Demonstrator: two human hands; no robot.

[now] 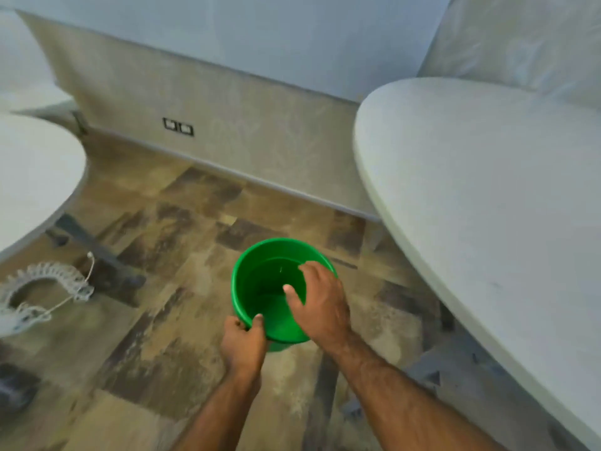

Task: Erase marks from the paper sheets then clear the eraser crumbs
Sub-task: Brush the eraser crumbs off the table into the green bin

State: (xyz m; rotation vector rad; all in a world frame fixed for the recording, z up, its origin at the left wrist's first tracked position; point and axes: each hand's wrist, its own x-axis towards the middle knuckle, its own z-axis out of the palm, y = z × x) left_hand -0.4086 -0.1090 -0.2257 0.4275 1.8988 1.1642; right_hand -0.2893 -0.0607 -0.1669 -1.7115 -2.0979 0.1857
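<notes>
Green bucket (pixel 273 288) at lower centre of frame, above tiled floor (pixel 156 320). Left hand (pixel 244 343) clamps its near rim, thumb inside. Right hand (pixel 320 304) over the opening, fingers spread, holding nothing. White counter (pixel 487 196) at right edge; no paper sheets visible.

Soft, even daylight, no harsh shadows — whole frame slightly blurred, edges bowed by the wide lens.
</notes>
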